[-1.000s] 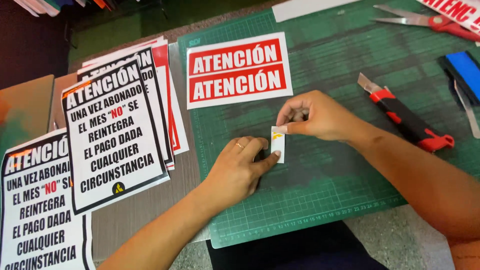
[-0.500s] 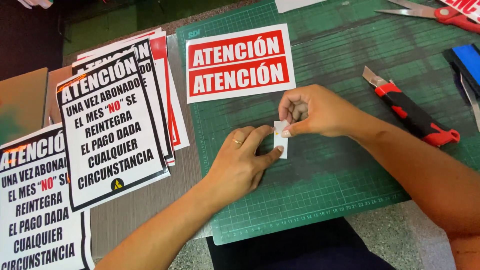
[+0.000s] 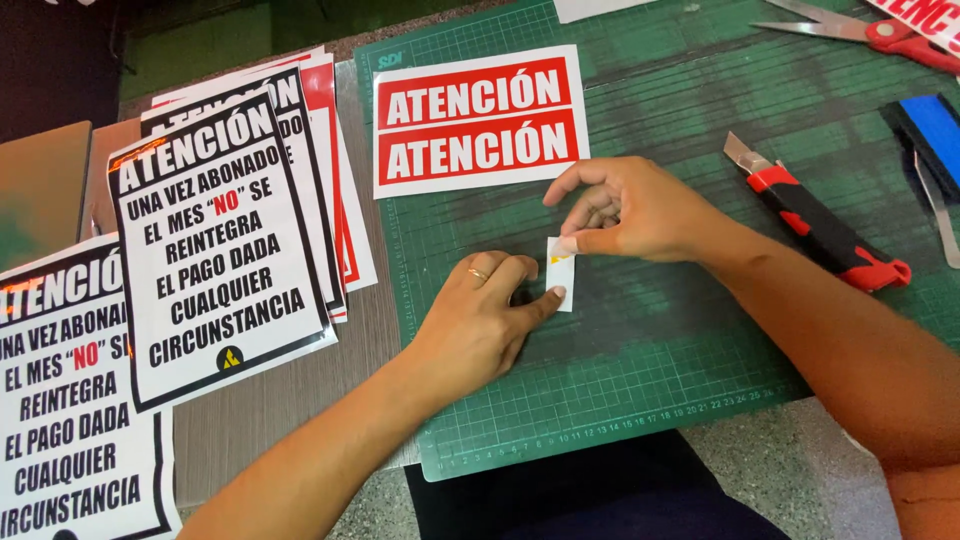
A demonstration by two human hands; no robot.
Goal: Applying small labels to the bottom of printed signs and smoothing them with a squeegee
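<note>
A small white sticker piece [image 3: 561,273] with a yellow mark lies on the green cutting mat [image 3: 650,340]. My left hand [image 3: 478,320], with a ring on one finger, presses its lower edge down with the thumb and forefinger. My right hand [image 3: 630,210] pinches the piece's upper edge between thumb and fingers. Just beyond both hands lies a red and white printed sign [image 3: 476,120] on the mat.
A red and black utility knife [image 3: 818,215] lies right of my right hand, blade out. Red-handled scissors [image 3: 870,30] and a blue-topped tool [image 3: 935,135] sit at the far right. Stacks of black and white printed posters [image 3: 215,240] cover the table at left.
The view has shifted slightly; both hands stay on the small piece, and my right fingers have spread a little at its upper edge.
</note>
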